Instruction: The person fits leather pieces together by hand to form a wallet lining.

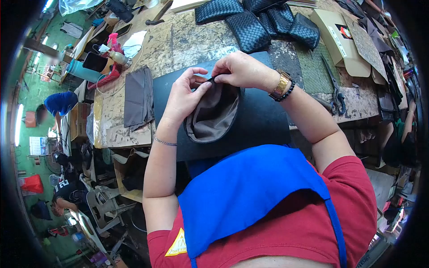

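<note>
— Red cloth shirt (355, 201) nearest, under a smooth, bright blue cloth apron (250, 187)?

— Yes. Just beyond, a flat black board (268, 120) lies under a dark, oval-mouthed pouch (216, 117) with a creased, satiny grey-brown lining.

— And the hands?

— On its far rim. Left hand (181, 96): thumb pressed to the edge, fingers loosely curled. Right hand (243, 71): thumb and forefinger pinched together on that same edge.

— Around them?

— Folded, matte brown-grey fabric (138, 98) leftward; long-bladed dark metal shears (334, 85) rightward. Both rest on a scuffed, blotchy wooden tabletop (163, 49).

— Farther?

— Plump, glossy black pouches with a woven texture (248, 33), overlapping near a tan, flat-sided cardboard box (328, 33). Well apart, left, a person in a blue top (61, 103).
</note>
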### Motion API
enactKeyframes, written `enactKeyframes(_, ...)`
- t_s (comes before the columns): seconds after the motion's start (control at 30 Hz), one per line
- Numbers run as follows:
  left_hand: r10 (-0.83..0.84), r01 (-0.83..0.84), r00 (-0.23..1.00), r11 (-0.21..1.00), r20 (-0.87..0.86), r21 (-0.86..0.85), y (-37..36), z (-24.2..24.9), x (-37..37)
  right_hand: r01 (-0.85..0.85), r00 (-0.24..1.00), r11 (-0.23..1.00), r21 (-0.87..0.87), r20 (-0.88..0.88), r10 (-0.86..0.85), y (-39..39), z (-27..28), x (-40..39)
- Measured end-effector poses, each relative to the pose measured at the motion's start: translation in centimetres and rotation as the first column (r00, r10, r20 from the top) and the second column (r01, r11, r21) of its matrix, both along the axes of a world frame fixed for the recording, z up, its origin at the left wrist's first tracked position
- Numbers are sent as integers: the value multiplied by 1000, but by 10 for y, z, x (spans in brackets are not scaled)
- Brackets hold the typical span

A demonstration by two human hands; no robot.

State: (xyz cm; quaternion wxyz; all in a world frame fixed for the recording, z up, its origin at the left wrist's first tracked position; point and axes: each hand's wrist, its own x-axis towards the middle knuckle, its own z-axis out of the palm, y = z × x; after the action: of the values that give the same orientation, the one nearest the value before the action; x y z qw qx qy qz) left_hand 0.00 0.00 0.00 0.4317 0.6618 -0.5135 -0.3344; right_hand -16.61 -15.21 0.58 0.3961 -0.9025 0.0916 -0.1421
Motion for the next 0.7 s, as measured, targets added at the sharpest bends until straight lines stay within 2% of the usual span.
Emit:
enactKeyframes(0.07, 7, -7, 1000, 1000, 6, -11, -3, 1, -2, -22, 999, 1000, -10, 26, 22, -2, -1, 0)
enactKeyframes(0.17, -3, 8, 993, 999, 116, -41, -3, 2, -7, -18, 999, 1000, 19, -31, 19, 1, -3, 0)
enactKeyframes(0.27, 28, -14, 983, 997, 184, -73, -3, 11, -17, -20, 999, 1000, -14, 27, 20, 4, 0, -3)
enactKeyframes(0.3, 28, -14, 979, 998, 204, -66, -1, 16, -21, -42, 999, 999, 9, -29, 42, 4, 0, -2)
enactKeyframes(0.37, 21, -3, 976, 997, 218, -81, 3, 14, -22, -93, 995, 992, -80, 23, 95, 4, 1, -2)
enactKeyframes(0.4, 27, -8, 983, 994, 181, -106, 6, 16, -21, -74, 997, 992, -106, 31, 78, 6, 3, -2)
enactKeyframes(0.43, 11, -9, 998, 1000, 69, -23, 11, 21, -17, -59, 998, 992, -108, 22, 62, 11, 7, -2)
enactKeyframes(0.5, -22, 21, 987, 1000, -158, -5, 22, 13, -2, 15, 985, 993, -113, 170, 5, 14, -1, 0)
enactKeyframes(0.57, 36, -68, 930, 995, -366, -74, 37, 3, 8, 173, 985, 971, 163, -9, -174, 13, 6, -2)
enactKeyframes(0.6, 49, -109, 884, 989, -465, -102, 45, -4, 14, 190, 975, 965, 184, 81, -207, 0, -22, 3)
enactKeyframes(0.63, 79, -144, 879, 984, -471, -103, 53, -12, 21, 164, 974, 934, 317, 98, -204, -5, -38, 7)
enactKeyframes(0.7, 198, -334, 836, 923, -512, -189, 71, -44, 26, 106, 969, 815, 569, 124, -212, -4, -58, 7)
